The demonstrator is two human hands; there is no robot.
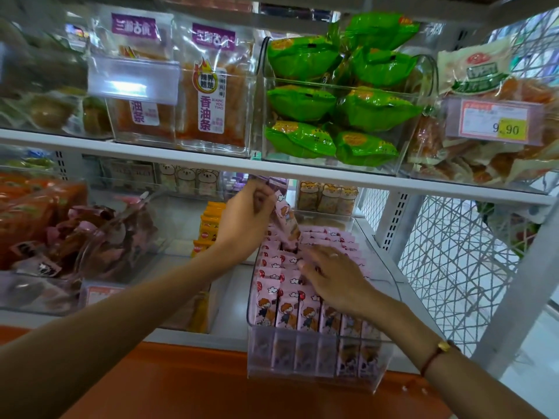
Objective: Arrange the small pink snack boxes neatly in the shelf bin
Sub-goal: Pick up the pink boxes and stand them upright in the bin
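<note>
— Two hands worked a store shelf, then?

— Yes. The left hand point(245, 213) was raised above the far part of the clear shelf bin point(390, 276), its fingers and thumb pinching one small pink box point(286, 225), which hung tilted with its lower end among the packed rows.

— And the other hand?

— The right hand point(329, 276) lay flat on the pink snack boxes point(287, 309) in the middle of the bin, fingers straight and spread, pressing on their tops and gripping nothing. A red cord bracelet point(435, 355) with a gold bead circled that wrist.

— Where did the boxes stand?

— Upright in rows that filled the bin from its near wall to the far end, on the lower shelf, right of centre. The nearest row showed through the bin's frosted front panel.

— What surrounded it?

— To the left, a stack of orange packets point(208, 228) stood just beside the bin, and farther left a clear bin of brown-and-pink wrapped snacks point(90, 234). On the white shelf point(181, 157) above, a clear bin held green packets point(338, 104); left of that stood bags with purple labels point(211, 86), and to the right a price tag point(496, 122) read 9.90. White wire mesh point(447, 255) closed the right side of the rack.
</note>
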